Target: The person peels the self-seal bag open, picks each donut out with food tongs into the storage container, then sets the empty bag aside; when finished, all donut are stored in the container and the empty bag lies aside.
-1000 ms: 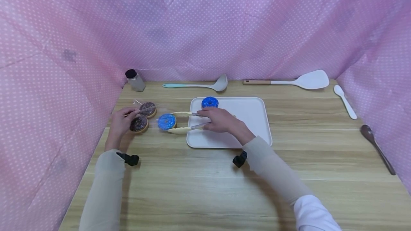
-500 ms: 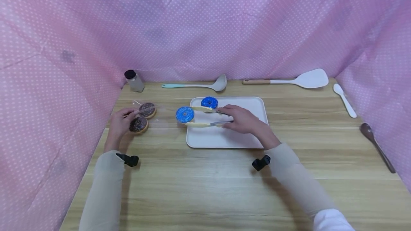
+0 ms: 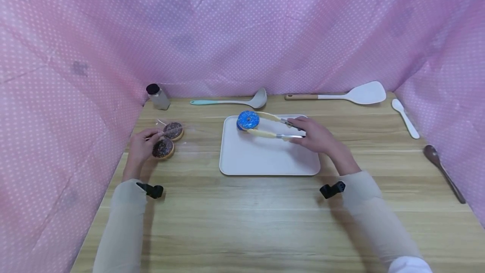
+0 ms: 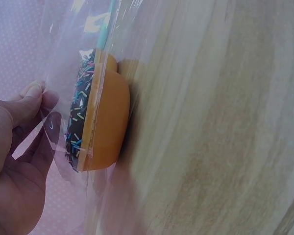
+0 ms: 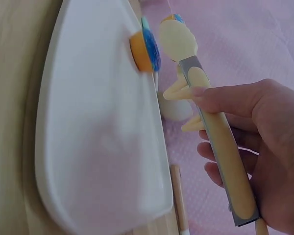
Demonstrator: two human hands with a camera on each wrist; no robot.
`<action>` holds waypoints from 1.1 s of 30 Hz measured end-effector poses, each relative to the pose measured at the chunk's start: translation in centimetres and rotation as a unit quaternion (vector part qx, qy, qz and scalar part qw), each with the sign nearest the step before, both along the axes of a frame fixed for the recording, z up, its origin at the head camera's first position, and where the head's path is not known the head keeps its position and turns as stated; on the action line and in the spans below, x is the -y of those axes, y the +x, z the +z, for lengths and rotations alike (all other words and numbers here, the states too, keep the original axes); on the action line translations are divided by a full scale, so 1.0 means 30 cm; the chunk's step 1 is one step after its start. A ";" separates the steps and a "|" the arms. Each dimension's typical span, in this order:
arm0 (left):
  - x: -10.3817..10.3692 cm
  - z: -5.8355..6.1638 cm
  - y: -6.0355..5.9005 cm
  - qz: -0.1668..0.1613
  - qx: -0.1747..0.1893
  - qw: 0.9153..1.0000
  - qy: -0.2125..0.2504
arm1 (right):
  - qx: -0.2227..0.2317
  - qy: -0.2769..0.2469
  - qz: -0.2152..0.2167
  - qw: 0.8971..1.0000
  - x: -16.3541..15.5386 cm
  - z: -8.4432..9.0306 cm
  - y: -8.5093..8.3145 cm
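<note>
My left hand [image 3: 140,148] pinches the edge of a clear plastic bag [image 4: 59,54]. In it are two donuts with chocolate tops; the nearer donut [image 3: 163,148], seen side-on in the left wrist view, has coloured sprinkles. My right hand [image 3: 319,136] grips cream and metal tongs [image 3: 289,136] by their arms. Between the tongs' tips is a light blue donut [image 3: 244,122], held above the back left of a white tray [image 3: 265,161]. A darker blue donut [image 5: 141,51] sits on that tray, mostly hidden under the held one in the head view.
Along the back edge stand a black-capped jar [image 3: 159,97], a ladle [image 3: 257,99] and a white spatula [image 3: 365,94]. A white spoon [image 3: 405,119] and a brown spoon [image 3: 441,169] lie at the right. Pink dotted cloth [image 3: 242,33] surrounds the wooden table [image 3: 235,222].
My right hand has moved right, drawing the light blue donut in the tongs away from the bag to above the tray. My left hand has stayed at the bag.
</note>
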State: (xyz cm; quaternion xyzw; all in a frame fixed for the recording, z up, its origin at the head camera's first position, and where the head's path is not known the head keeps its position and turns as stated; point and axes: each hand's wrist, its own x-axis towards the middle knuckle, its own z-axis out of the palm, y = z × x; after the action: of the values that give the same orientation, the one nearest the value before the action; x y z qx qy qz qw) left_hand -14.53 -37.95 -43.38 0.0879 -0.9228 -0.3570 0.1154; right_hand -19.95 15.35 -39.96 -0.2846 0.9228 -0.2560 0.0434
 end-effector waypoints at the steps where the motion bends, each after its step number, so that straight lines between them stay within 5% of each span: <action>1: 0.000 -0.001 0.000 0.000 -0.001 1.000 0.000 | 0.004 0.000 -0.005 1.000 -0.016 -0.001 0.000; 15: -0.002 0.002 0.008 0.004 0.008 1.000 0.002 | 0.048 0.038 -0.051 0.997 -0.167 -0.046 0.008; 33: -0.005 0.010 0.006 -0.003 0.021 1.000 0.006 | 0.069 0.052 -0.059 0.994 -0.170 -0.033 0.014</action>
State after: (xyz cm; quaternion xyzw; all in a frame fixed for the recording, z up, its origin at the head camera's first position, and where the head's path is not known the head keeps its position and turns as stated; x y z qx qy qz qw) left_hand -14.36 -37.78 -43.07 0.0934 -0.9230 -0.3614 0.0939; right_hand -19.51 20.47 -40.95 -0.2084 0.9449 -0.2285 0.1071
